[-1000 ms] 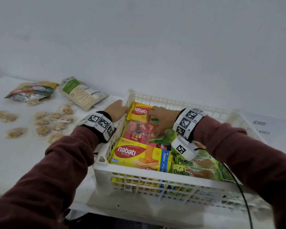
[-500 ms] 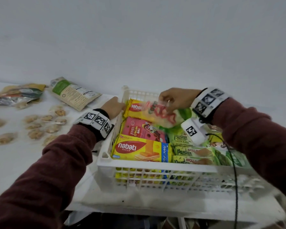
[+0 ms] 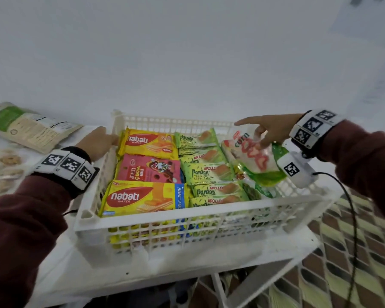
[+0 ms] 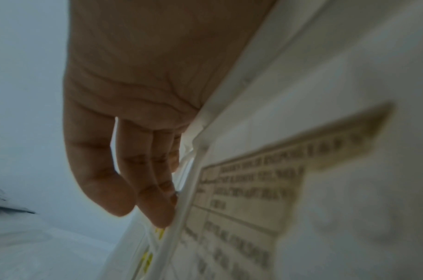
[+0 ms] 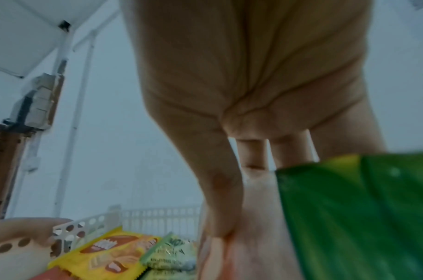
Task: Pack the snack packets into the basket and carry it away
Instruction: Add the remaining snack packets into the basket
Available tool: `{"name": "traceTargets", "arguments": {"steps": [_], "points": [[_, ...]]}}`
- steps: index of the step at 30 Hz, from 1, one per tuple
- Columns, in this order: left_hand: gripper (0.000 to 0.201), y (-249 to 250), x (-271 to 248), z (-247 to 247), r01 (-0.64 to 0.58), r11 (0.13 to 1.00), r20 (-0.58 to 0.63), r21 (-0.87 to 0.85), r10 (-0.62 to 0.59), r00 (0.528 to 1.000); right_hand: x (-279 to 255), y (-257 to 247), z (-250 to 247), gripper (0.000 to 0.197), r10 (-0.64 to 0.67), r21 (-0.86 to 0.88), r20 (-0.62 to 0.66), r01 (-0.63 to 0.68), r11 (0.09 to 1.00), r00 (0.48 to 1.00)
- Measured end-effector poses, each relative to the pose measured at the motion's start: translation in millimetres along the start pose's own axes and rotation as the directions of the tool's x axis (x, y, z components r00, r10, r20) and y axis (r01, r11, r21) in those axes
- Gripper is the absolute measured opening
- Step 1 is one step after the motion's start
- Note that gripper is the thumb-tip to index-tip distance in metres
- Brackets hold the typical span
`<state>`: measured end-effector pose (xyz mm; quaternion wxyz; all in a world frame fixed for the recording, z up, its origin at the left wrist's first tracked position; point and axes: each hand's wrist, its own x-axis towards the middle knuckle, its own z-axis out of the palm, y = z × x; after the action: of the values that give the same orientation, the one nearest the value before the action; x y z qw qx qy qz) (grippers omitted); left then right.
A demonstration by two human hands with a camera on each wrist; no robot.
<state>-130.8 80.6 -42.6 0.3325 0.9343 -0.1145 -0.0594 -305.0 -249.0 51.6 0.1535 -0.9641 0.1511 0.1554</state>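
A white slatted basket stands on the white table, filled with snack packets. Two yellow Nabati wafer packets and a pink cocoa ball packet lie on its left side. Several green Pandan cake packets fill the middle. My right hand pinches a white-and-green corn packet over the basket's right side, index finger stretched out. In the right wrist view the thumb presses on that packet. My left hand rests against the outside of the basket's far left corner, its fingers nearly straight.
A beige and green pouch and several clear-wrapped biscuits lie on the table left of the basket. The table ends just right of the basket, over patterned floor. A black cable hangs from my right wrist. A white wall stands close behind.
My right hand has lifted the corn packet from the middle of the basket and carried it to the basket's right side. My left hand has stayed at the left wall.
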Motion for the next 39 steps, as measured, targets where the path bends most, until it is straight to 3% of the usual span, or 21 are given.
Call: {"name": "traceTargets", "arguments": {"steps": [3, 5, 8, 12, 15, 18, 22, 26, 33, 36, 39], "points": [[0.049, 1, -2, 0, 0.009, 1.000, 0.007, -0.006, -0.008, 1.000, 8, 9, 7, 0.064, 0.102, -0.014, 0.023, -0.102, 0.995, 0.995], [0.047, 2, -4, 0, 0.016, 1.000, 0.016, -0.008, -0.016, 1.000, 12, 9, 12, 0.055, 0.148, -0.167, 0.032, -0.141, 0.976, 0.988], [0.047, 1, -4, -1, 0.026, 1.000, 0.026, -0.004, -0.026, 0.999, 17, 0, 20, 0.053, 0.183, -0.478, 0.027, -0.148, 0.866, 0.983], [0.047, 2, -6, -1, 0.037, 0.999, 0.032, -0.004, -0.037, 0.999, 27, -10, 32, 0.048, 0.251, -0.669, 0.043, -0.159, 0.726, 0.967], [0.047, 3, -7, -1, 0.038, 0.999, 0.034, -0.013, -0.038, 0.999, 37, 0, 40, 0.037, 0.236, -0.779, 0.000, -0.148, 0.610, 0.972], [0.049, 2, -8, -2, 0.043, 0.998, 0.041, -0.035, -0.042, 0.998, 42, 3, 42, 0.047, 0.158, -0.835, -0.064, -0.140, 0.533, 0.985], [0.053, 0, -8, -2, 0.045, 0.997, 0.049, -0.067, -0.042, 0.998, 34, -27, 32, 0.063, 0.190, -0.737, 0.025, -0.110, 0.666, 0.982], [0.052, 0, -9, -3, 0.049, 0.996, 0.050, -0.068, -0.045, 0.998, 36, -26, 32, 0.057, 0.135, -0.592, 0.120, -0.039, 0.805, 0.984], [0.051, 3, -11, -2, 0.030, 0.998, 0.039, -0.060, -0.028, 0.999, 34, -15, 37, 0.058, 0.113, -0.563, 0.014, -0.085, 0.822, 0.994], [0.049, 4, -12, -4, 0.022, 0.999, 0.037, -0.048, -0.020, 0.999, 31, -12, 40, 0.057, 0.128, -0.623, 0.005, -0.097, 0.777, 0.992], [0.049, 6, -11, -4, 0.019, 0.999, 0.036, -0.026, -0.018, 0.999, 28, -8, 40, 0.060, 0.143, -0.591, 0.011, -0.109, 0.799, 0.990]]}}
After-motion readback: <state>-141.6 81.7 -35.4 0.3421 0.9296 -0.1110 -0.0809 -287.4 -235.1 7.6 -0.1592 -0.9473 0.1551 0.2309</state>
